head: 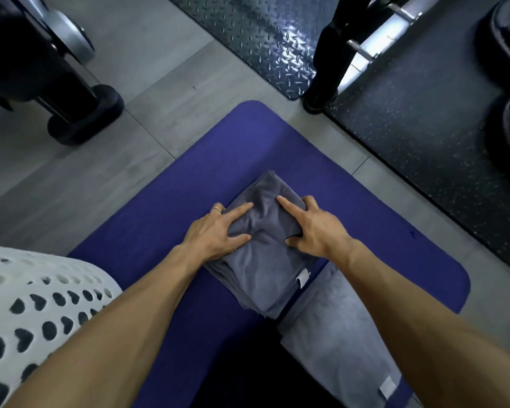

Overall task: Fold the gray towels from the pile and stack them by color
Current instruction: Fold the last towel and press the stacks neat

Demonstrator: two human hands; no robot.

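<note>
A dark gray towel (265,260), folded into a thick layered bundle, lies in the middle of the purple mat (165,219). My left hand (215,231) grips its left edge, index finger stretched across the top and thumb pressed on the cloth. My right hand (312,225) grips the right edge the same way, its index finger pointing toward the centre. A lighter gray folded towel (336,337) with a white label lies on the mat just right of and nearer than the dark one, partly under my right forearm.
A white perforated laundry basket (36,307) stands at the near left. Dumbbells (80,113) rest on the gray floor at the far left. Black rubber flooring (424,136) with weights and a rack leg (324,81) borders the mat on the right.
</note>
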